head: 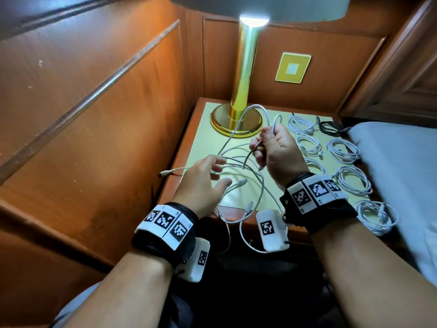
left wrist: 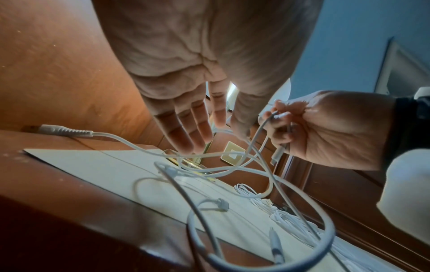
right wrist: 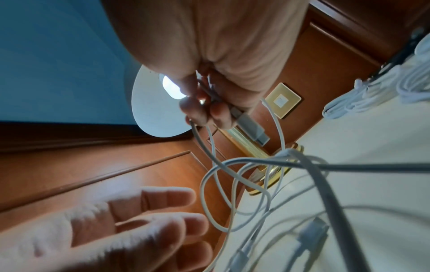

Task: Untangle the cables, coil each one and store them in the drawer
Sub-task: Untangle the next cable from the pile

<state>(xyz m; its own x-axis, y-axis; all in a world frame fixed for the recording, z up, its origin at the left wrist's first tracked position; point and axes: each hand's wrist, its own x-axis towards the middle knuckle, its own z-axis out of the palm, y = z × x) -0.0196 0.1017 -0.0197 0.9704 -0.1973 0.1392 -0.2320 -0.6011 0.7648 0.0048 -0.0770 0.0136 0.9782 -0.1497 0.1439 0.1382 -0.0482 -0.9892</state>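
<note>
My right hand (head: 276,152) pinches a white cable (head: 255,110) in front of the lamp (head: 236,119); my left hand (head: 203,181) is spread wide over the tangle (head: 246,183) on the table (head: 205,143). I'd draw loops out slowly, left fingers freeing crossings.

A brass table lamp (head: 238,114) stands at the back left corner of the wooden bedside table (head: 203,140). Along the table's right edge lie seven coiled white cables (head: 343,150) in two rows running front to back, with a coiled black cable (head: 331,127) at the back right corner. A tangle of loose white cables (head: 238,171) spreads over the middle and spills past the front edge, one plug (head: 166,173) overhanging the left edge. A white-sheeted bed (head: 402,166) adjoins the table's right side.
</note>
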